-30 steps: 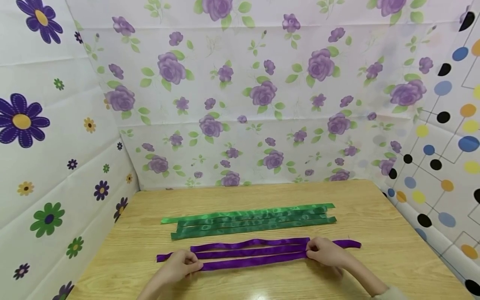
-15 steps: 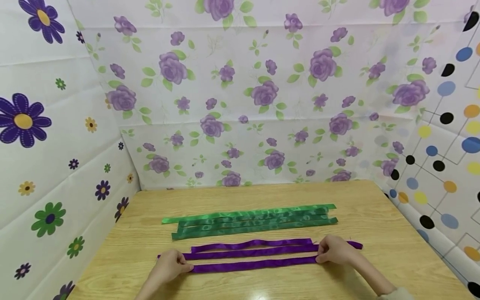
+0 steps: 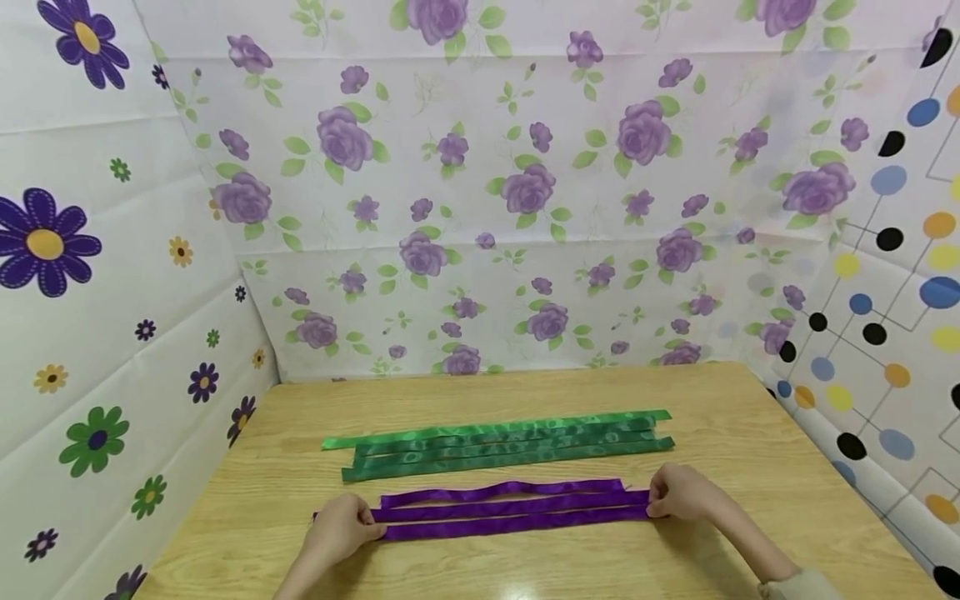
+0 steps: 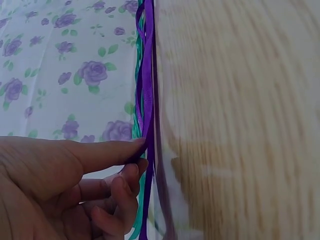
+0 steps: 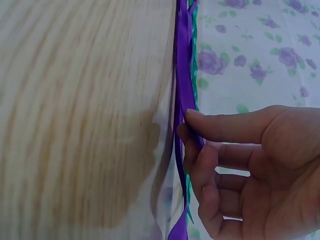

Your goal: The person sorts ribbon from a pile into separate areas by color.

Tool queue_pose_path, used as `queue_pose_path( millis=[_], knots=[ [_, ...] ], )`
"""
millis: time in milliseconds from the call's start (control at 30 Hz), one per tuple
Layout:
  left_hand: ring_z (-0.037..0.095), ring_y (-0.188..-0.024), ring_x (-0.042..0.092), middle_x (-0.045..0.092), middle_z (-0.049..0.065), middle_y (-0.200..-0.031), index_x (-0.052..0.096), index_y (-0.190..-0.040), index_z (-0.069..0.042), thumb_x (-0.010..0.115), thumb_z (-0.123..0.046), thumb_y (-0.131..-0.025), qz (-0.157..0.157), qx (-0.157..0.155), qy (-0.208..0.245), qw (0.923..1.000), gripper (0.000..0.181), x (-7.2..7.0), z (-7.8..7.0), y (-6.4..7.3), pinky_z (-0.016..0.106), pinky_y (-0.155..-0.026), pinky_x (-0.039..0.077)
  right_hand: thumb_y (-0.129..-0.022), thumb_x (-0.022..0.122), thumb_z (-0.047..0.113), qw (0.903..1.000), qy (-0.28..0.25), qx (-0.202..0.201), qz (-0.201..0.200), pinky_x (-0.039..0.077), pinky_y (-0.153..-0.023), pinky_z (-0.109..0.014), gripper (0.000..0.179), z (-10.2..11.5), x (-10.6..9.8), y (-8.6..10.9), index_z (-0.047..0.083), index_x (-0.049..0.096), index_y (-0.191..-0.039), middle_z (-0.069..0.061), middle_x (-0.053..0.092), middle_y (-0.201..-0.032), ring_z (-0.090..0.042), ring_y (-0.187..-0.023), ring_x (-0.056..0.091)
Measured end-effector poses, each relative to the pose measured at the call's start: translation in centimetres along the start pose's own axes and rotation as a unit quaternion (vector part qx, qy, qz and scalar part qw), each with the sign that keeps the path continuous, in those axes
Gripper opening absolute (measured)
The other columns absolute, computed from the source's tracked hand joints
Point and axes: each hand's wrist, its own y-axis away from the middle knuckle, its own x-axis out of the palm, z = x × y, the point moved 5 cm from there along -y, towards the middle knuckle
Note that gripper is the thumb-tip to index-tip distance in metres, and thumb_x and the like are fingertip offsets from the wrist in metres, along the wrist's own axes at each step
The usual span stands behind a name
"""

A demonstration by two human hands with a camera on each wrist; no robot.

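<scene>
A front purple ribbon (image 3: 517,524) stretches nearly straight between my two hands. My left hand (image 3: 341,529) pinches its left end between thumb and forefinger, and the left wrist view shows that ribbon (image 4: 147,85) running away from the fingertips. At the other end, my right hand (image 3: 682,493) pinches it likewise; in the right wrist view the ribbon (image 5: 185,75) looks slightly raised off the table. Just behind lies a middle purple ribbon (image 3: 517,506), close to the front one on the right. A wavy back purple ribbon (image 3: 512,487) lies beyond it. My hands hide parts of the ribbon ends.
Farther back on the wooden table (image 3: 525,575), several green ribbons lie side by side, with a bright green ribbon (image 3: 405,435) rearmost and a dark green ribbon (image 3: 487,462) frontmost. A rose-printed cloth (image 3: 480,292) hangs behind the table, with patterned cloths at both sides.
My hands have moved apart, the left one leftward and the right one rightward, along the front purple ribbon. Most recently the ribbon has shifted slightly away from me, toward the middle one.
</scene>
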Motion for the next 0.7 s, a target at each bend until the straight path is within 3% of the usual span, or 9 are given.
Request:
queue_pose_path(
  millis=[300, 467, 700],
  knots=[
    [0.01, -0.05, 0.037, 0.046, -0.005, -0.052, 0.054, -0.057, -0.012, 0.079, -0.018, -0.078, -0.009, 0.0, -0.019, 0.9998, 0.034, -0.2, 0.1, 0.0, 0.025, -0.051, 0.032, -0.079, 0.075, 0.007, 0.9999, 0.002, -0.006, 0.016, 0.036, -0.053, -0.026, 0.019, -0.7, -0.5, -0.1, 0.008, 0.061, -0.066, 0.004, 0.052, -0.059, -0.013, -0.057, 0.045],
    [0.012, -0.053, 0.042, 0.051, -0.002, -0.057, 0.057, -0.061, -0.011, 0.079, -0.016, -0.078, -0.005, -0.005, -0.025, 0.9997, 0.028, -0.3, 0.2, 0.0, 0.027, -0.053, 0.033, -0.077, 0.076, 0.007, 0.9998, 0.006, 0.011, 0.017, 0.037, -0.054, -0.027, 0.019, -0.8, -0.7, 0.1, 0.008, 0.06, -0.067, 0.003, 0.052, -0.061, -0.013, -0.058, 0.046],
    [0.013, -0.054, 0.044, 0.053, -0.001, -0.058, 0.06, -0.064, -0.011, 0.072, -0.016, -0.084, -0.009, -0.022, -0.03, 0.9993, 0.024, -0.7, 0.5, 0.2, 0.026, -0.051, 0.033, -0.08, 0.075, 0.009, 0.9996, -0.001, 0.02, 0.02, 0.041, -0.055, -0.029, 0.017, -0.7, -1.8, 0.6, 0.006, 0.061, -0.071, -0.001, 0.057, -0.066, -0.014, -0.06, 0.05]
  ],
)
